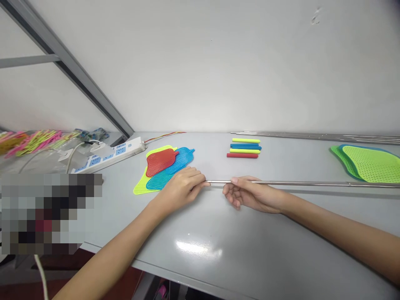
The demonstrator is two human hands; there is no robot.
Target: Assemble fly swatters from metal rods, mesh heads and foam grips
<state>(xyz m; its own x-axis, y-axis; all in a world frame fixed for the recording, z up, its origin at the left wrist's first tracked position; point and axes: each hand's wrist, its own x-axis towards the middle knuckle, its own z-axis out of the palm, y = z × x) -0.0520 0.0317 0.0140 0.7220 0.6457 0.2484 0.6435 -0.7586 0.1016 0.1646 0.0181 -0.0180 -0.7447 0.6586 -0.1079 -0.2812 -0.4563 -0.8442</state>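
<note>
A long thin metal rod (300, 183) stretches from the middle of the table off past the right edge of the view. My left hand (183, 185) pinches its left end between closed fingers. A short way to the right, my right hand (250, 193) holds the rod between thumb and palm, its other fingers loosely curled. Beside my left hand lie mesh fly swatter heads: a red one (161, 161), a blue one (184, 157), and yellow ones partly covered. Behind my right hand are several short coloured tubes, among them a red tube (242, 155).
More metal rods (328, 136) lie along the wall at the back right. Green and blue swatter heads (371, 164) are stacked at the right. A white power strip (115, 154) with plugs and cables sits at the left, near colourful plastic pieces (43, 141). A blurred-out patch hides the lower left.
</note>
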